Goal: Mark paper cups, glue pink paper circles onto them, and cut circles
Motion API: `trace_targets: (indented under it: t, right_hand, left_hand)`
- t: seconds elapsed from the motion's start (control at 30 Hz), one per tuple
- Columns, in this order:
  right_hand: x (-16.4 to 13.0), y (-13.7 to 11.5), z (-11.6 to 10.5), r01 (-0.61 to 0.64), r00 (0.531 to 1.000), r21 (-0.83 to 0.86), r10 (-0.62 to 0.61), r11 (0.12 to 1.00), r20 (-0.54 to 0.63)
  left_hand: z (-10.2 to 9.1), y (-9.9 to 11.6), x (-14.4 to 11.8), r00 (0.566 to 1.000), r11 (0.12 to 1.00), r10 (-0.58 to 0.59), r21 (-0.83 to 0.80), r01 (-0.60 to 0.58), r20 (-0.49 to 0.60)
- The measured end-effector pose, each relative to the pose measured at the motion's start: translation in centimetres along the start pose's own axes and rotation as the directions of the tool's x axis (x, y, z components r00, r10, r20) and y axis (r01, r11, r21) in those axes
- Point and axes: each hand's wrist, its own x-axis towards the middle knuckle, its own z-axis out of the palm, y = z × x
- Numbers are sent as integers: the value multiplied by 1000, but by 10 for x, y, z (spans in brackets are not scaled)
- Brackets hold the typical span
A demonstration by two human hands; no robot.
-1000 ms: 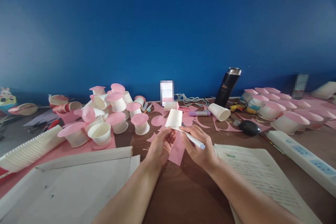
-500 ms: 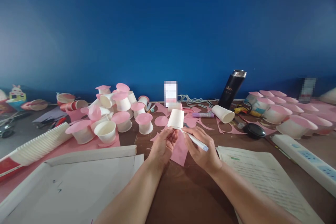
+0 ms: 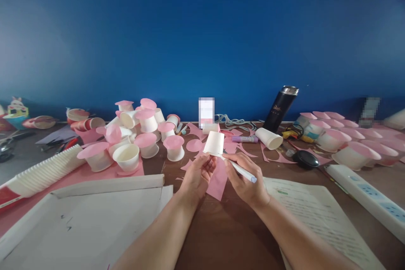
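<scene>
Holding as before: left fingers (image 3: 206,163) pinching paper cup (image 3: 214,143), right fingers (image 3: 236,163) gripping pen (image 3: 242,171).

deep blue wall (image 3: 126,29) behind cluttered brown wooden table (image 3: 228,232).

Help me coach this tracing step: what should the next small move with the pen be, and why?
Probably run the pen on round the rim of the upturned paper cup. The left hand pins the cup on the pink paper, and the right hand has the pen tip at the cup's base, so the outline looks unfinished.
</scene>
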Motion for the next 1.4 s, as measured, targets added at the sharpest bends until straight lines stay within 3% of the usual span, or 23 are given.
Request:
trace_targets:
  t: [0.63,1.1,1.4]
  right_hand:
    - [-1,3,-1,-30,1000,-5,30,1000,4]
    - [-1,4,-2,-53,998,26,52,998,28]
    - [-2,4,-1,-59,998,13,59,998,11]
  left_hand:
    - [-2,0,0,1000,999,-28,25,28,9]
    - [-4,3,-4,1000,993,15,115,-15,-1]
    - [-3,3,-5,1000,996,18,88,-18,9]
